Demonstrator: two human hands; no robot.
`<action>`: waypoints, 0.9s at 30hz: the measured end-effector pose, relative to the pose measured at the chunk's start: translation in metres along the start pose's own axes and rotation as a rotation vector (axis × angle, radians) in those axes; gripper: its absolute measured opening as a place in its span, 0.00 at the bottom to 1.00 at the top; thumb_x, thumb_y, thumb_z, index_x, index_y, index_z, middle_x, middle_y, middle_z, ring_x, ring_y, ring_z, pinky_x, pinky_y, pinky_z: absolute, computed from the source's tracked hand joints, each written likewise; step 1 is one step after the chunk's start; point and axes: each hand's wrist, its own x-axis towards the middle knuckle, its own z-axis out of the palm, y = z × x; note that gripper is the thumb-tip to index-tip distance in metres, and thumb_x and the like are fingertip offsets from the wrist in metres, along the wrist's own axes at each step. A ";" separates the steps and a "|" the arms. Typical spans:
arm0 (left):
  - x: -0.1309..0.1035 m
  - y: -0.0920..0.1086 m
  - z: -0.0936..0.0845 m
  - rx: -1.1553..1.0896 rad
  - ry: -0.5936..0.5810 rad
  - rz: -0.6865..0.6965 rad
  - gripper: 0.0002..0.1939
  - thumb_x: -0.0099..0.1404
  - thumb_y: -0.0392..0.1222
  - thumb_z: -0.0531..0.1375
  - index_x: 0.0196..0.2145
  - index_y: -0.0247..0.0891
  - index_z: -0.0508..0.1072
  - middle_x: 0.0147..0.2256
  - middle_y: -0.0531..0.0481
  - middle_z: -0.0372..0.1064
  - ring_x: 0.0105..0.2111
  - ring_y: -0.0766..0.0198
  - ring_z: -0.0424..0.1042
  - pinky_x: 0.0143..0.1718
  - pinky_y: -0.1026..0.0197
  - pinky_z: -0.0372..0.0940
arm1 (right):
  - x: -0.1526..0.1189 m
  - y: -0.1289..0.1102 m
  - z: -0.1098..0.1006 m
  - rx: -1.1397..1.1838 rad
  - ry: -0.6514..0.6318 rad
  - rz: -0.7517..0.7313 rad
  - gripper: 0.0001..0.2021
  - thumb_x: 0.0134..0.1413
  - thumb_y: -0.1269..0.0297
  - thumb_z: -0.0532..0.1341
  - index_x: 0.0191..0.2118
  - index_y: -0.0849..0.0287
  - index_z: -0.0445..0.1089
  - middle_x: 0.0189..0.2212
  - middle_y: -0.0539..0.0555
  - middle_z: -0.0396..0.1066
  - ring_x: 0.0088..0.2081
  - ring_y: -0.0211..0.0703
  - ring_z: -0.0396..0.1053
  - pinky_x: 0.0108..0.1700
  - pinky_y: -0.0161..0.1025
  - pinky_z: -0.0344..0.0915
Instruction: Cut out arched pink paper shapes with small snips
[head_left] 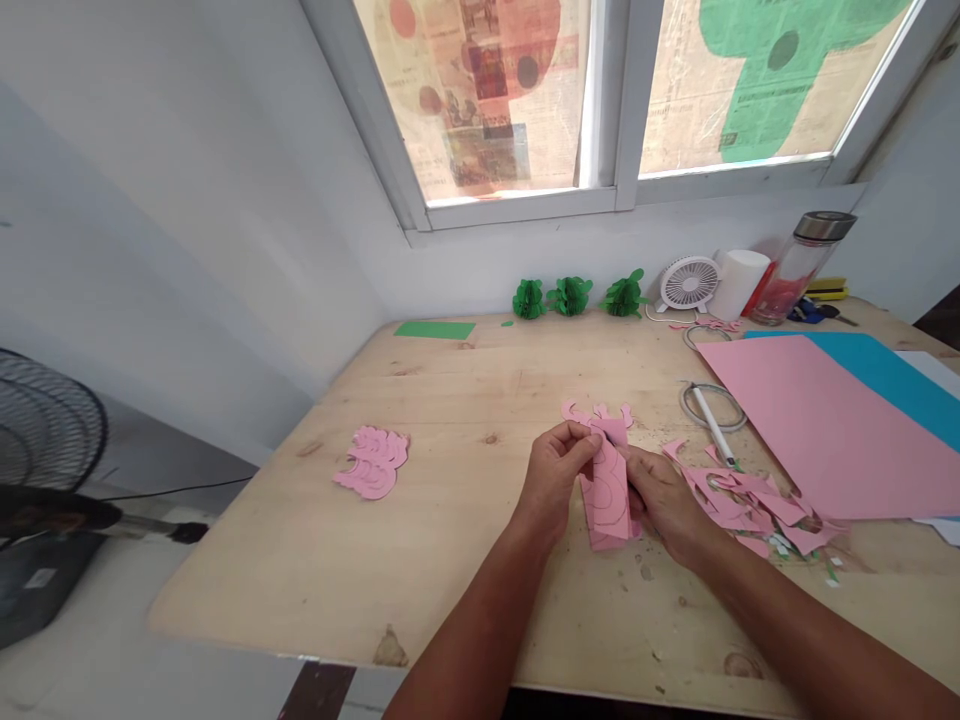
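My left hand (559, 470) pinches the top of a folded strip of pink paper (609, 505) marked with drawn curved outlines. My right hand (664, 497) is closed at the strip's right side, around what looks like a pair of scissors; a dark bit of blade shows at the paper's upper edge, and the handles are mostly hidden by the fingers. Just beyond the hands lie small curved pink offcuts (574, 412). Off to the left rests a group of scalloped pink paper cut-outs (373, 462).
Pink scraps (750, 505) and a white pen (712, 425) lie right of my hands, beside large pink (847, 425) and blue sheets. Along the wall stand green paper figures (571, 296), a small fan (688, 284) and a glass bottle (799, 270). A green strip (435, 329) lies back left.
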 end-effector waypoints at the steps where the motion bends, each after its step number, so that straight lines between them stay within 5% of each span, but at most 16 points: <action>1: 0.000 0.000 0.000 -0.001 0.000 0.001 0.10 0.51 0.43 0.64 0.23 0.34 0.68 0.23 0.54 0.62 0.24 0.71 0.59 0.28 0.65 0.57 | 0.000 0.000 0.000 -0.004 -0.003 -0.003 0.22 0.51 0.46 0.59 0.20 0.58 0.56 0.13 0.42 0.48 0.16 0.30 0.43 0.17 0.30 0.39; 27: 0.002 0.006 -0.002 0.099 0.006 0.016 0.09 0.49 0.41 0.64 0.21 0.34 0.69 0.20 0.54 0.62 0.22 0.70 0.59 0.26 0.66 0.55 | -0.001 -0.004 0.001 -0.009 -0.044 0.010 0.21 0.53 0.47 0.58 0.22 0.58 0.55 0.13 0.41 0.47 0.15 0.29 0.42 0.17 0.31 0.37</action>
